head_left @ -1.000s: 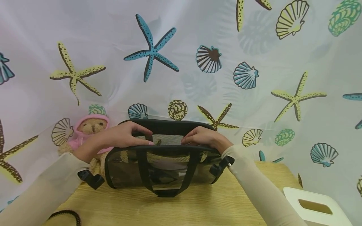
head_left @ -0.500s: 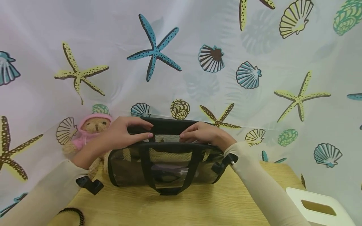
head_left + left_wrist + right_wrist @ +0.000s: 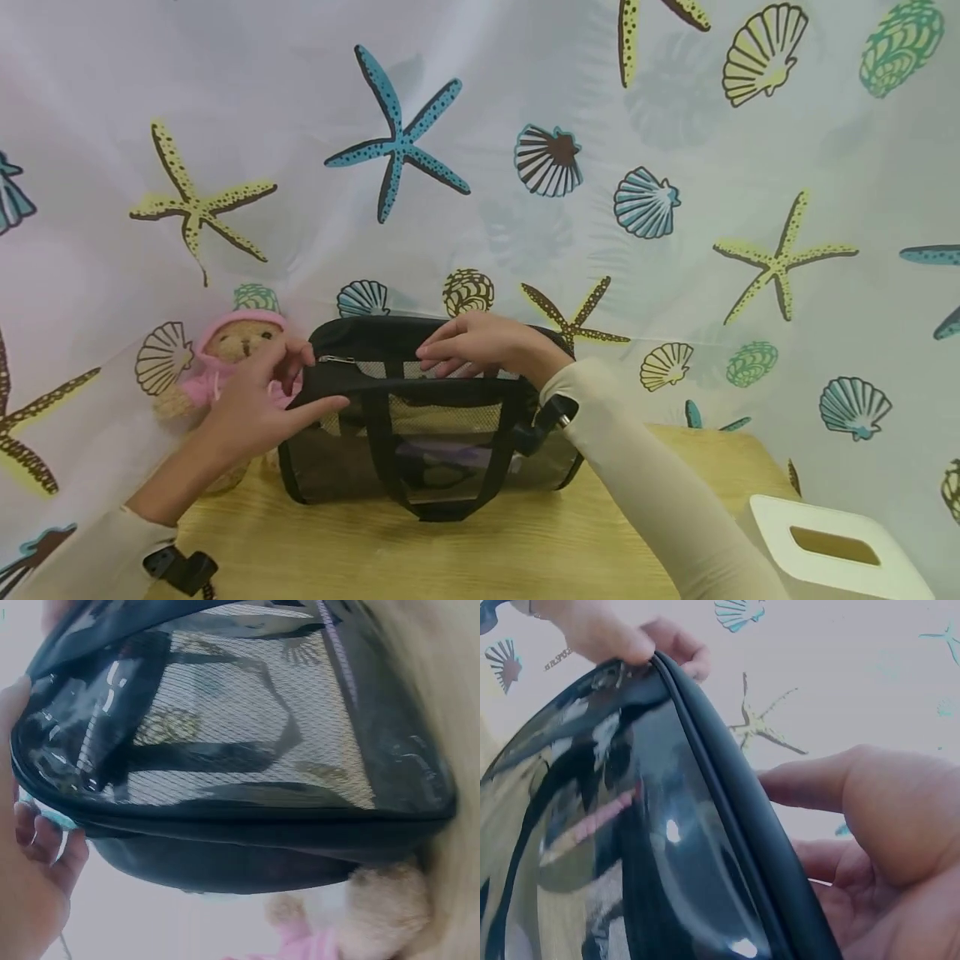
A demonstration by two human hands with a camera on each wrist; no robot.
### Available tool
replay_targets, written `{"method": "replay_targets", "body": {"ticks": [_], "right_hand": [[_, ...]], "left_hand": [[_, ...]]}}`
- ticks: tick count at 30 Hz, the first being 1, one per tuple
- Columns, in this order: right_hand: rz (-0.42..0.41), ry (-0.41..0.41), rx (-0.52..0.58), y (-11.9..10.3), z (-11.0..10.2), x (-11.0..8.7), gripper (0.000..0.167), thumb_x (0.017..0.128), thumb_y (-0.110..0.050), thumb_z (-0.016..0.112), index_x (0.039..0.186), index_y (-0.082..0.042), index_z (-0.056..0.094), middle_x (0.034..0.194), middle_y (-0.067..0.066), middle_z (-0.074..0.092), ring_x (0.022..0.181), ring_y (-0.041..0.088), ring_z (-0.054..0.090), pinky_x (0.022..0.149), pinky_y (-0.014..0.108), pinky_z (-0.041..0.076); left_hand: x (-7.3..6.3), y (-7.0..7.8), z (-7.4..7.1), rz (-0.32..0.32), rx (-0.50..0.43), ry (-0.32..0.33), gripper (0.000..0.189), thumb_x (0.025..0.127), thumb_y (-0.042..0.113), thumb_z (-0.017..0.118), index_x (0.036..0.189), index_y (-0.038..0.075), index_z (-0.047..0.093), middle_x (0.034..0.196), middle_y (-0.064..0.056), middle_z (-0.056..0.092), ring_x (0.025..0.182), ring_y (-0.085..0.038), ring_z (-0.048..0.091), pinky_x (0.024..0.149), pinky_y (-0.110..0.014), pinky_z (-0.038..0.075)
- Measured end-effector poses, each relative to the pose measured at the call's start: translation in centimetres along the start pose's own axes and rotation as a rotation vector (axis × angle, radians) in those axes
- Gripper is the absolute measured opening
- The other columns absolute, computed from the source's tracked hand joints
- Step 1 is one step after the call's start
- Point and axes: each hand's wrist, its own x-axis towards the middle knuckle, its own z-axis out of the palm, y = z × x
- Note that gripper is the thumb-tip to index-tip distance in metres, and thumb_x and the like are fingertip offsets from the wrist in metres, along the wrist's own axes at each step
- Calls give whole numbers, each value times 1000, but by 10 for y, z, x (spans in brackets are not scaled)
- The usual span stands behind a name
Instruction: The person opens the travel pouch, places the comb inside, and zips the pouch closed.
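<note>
A black carrying bag (image 3: 322,458) with clear front panel, mesh back and dangling strap handle stands on the table. Its top gapes, and a silver zipper pull (image 3: 336,359) shows at the left end. My left hand (image 3: 258,400) is at that end, thumb along the front rim and fingers spread apart from it near the zipper. My right hand (image 3: 487,346) reaches over the opening from the right, fingers loosely bent above the mesh. In the right wrist view, my right hand (image 3: 900,825) is beside the black rim. Something dark and purplish shows through the clear front.
A teddy bear (image 3: 240,342) in a pink hoodie sits behind the bag's left end. At the front right of the wooden table (image 3: 420,558) is a white box (image 3: 840,575) with a slot. A curtain (image 3: 525,250) printed with starfish and shells hangs behind.
My left hand has moved left and down, from the middle of the opening to the bag's left end. My right hand has shifted left over the opening, and the head view has swayed slightly.
</note>
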Motion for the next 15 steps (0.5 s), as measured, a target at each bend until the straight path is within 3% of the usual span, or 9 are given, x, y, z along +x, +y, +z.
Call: {"method": "replay_targets", "body": {"ticks": [4,6,9,11,13,15], "right_hand": [[21,-15,-9,-16,15,16,39,104,-36,61,137,-16,67,129,0,73,121,19,69,103,39,55],[40,-15,-26,-23,22,22,39,104,-37,61,136,-17,67,126,-2,74,117,15,70,102,37,55],[53,-2,-51,-31,32,31,38,104,-37,61,133,-15,69,117,-1,76,91,8,66,86,30,54],[54,8,-64,-36,38,36,36,104,-37,62,130,-14,72,109,-2,77,69,6,54,71,27,48],[44,8,-66,-41,44,41,36,103,-36,63,126,-11,74,98,-1,75,57,9,40,62,27,41],[44,8,-66,-45,48,46,34,103,-37,63,121,-10,76,93,-2,74,55,9,40,60,26,41]], "left_hand": [[-12,-9,3,-55,-51,2,49,74,13,94,96,12,51,77,0,42,65,-14,40,56,-26,34],[-14,-12,5,-69,-74,-6,45,76,12,92,93,13,50,76,1,42,64,-13,41,56,-28,35],[-14,-13,6,-86,-99,-7,42,78,13,91,91,15,51,74,4,44,63,-10,44,56,-29,36],[-14,-13,6,-89,-106,-4,41,79,14,91,90,16,51,73,5,45,62,-9,45,56,-29,37],[-14,-14,5,-91,-107,2,40,79,13,91,90,16,52,73,5,46,62,-9,47,56,-29,38],[-15,-14,3,-95,-109,8,40,79,12,91,89,16,53,74,5,47,63,-10,47,56,-30,39]]}}
